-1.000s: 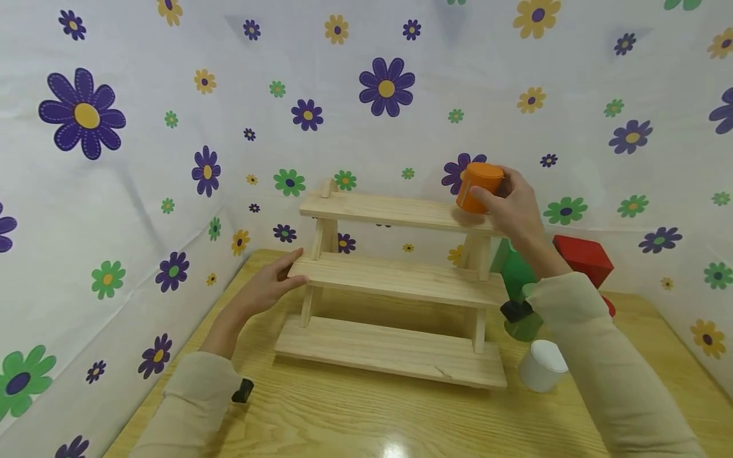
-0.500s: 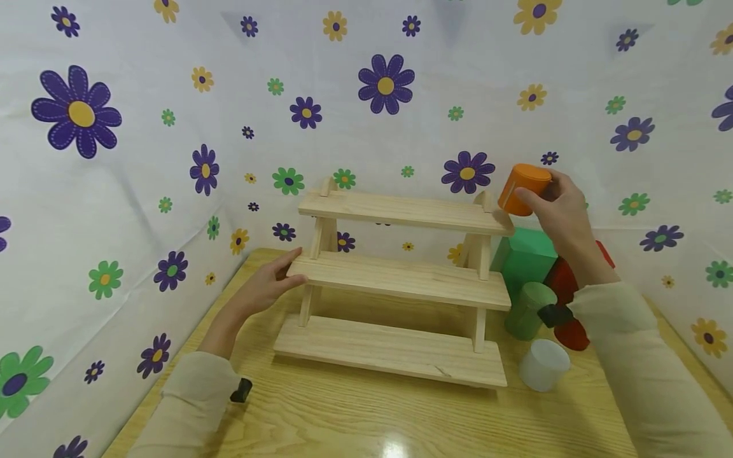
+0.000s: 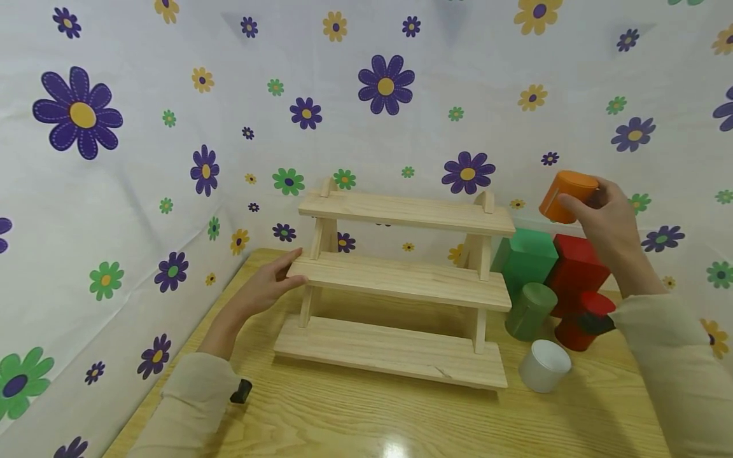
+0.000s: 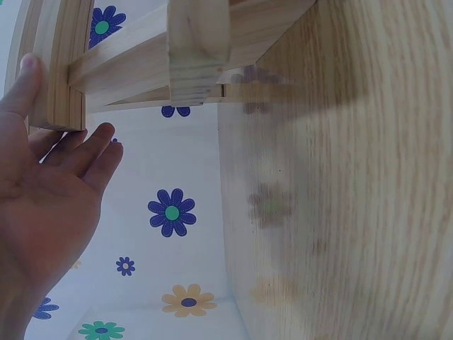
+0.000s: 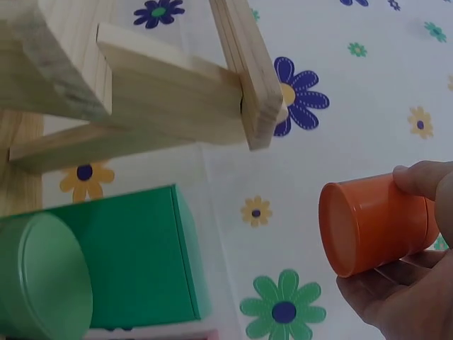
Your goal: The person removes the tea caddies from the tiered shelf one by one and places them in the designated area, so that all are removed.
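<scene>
A three-tier wooden display shelf (image 3: 401,277) stands on the table. My left hand (image 3: 269,283) grips the left end of its middle board, thumb and fingers on either side of the board end in the left wrist view. Up in the air, to the right of the top board, my right hand (image 3: 609,213) holds an orange lidded canister (image 3: 567,196), slightly tilted. In the right wrist view, the canister (image 5: 375,223) sits between thumb and fingers, apart from the shelf (image 5: 177,99).
Right of the shelf stand a green box (image 3: 523,257), a red box (image 3: 578,267), a green canister (image 3: 531,312), a red canister (image 3: 575,334) and a white canister (image 3: 544,366). A flower-patterned cloth (image 3: 355,146) hangs behind the wooden table (image 3: 343,420).
My right hand has carried the orange canister from over the right end of the top board out to the right, beyond the shelf. The left hand stays on the middle board.
</scene>
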A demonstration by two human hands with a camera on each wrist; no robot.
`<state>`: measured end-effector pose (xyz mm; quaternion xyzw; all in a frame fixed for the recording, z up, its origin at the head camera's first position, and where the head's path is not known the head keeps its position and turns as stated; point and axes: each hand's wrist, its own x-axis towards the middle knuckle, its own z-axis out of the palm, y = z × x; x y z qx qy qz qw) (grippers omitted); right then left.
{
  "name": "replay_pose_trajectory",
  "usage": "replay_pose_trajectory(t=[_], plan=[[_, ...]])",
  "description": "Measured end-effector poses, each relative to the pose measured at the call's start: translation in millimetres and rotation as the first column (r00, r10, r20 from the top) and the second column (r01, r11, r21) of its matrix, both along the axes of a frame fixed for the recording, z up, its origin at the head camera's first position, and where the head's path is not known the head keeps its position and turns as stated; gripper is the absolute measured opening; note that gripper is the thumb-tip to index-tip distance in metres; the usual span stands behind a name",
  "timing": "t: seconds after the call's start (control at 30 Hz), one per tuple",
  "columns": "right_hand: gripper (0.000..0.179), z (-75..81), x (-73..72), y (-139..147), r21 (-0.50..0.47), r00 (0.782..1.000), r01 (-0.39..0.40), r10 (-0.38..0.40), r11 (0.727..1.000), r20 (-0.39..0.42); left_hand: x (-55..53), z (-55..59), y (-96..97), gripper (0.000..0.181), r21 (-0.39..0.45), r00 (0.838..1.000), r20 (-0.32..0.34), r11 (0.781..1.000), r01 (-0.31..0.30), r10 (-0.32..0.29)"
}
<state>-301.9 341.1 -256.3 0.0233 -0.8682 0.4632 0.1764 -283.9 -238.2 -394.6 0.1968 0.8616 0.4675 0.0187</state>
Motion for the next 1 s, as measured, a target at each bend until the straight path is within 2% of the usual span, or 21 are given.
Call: replay_pose_trajectory(t=[0.3, 0.53, 0.7, 1.0], plan=[[0.081, -1.5, 9.6, 29, -0.019, 0.997, 0.058, -0.057, 0.998, 0.046, -0.5, -1.2, 0.1, 0.076, 0.015, 1.000, 0.012, 1.000, 0.010, -0.010], [0.080, -4.9, 12.1, 52, -0.056, 0.992, 0.127, -0.126, 0.990, 0.033, -0.9, -1.6, -0.2, 0.077, 0.012, 1.000, 0.015, 1.000, 0.004, -0.004], [0.080, -7.7, 13.2, 63, -0.034, 0.983, 0.184, -0.183, 0.982, 0.025, -2.4, -1.7, -0.4, 0.078, 0.006, 1.000, 0.011, 1.000, 0.004, -0.004], [0.083, -5.6, 14.0, 65, 0.012, 0.986, 0.166, -0.166, 0.986, 0.031, -1.7, -0.7, -1.5, 0.077, 0.019, 1.000, 0.015, 1.000, 0.007, -0.007]])
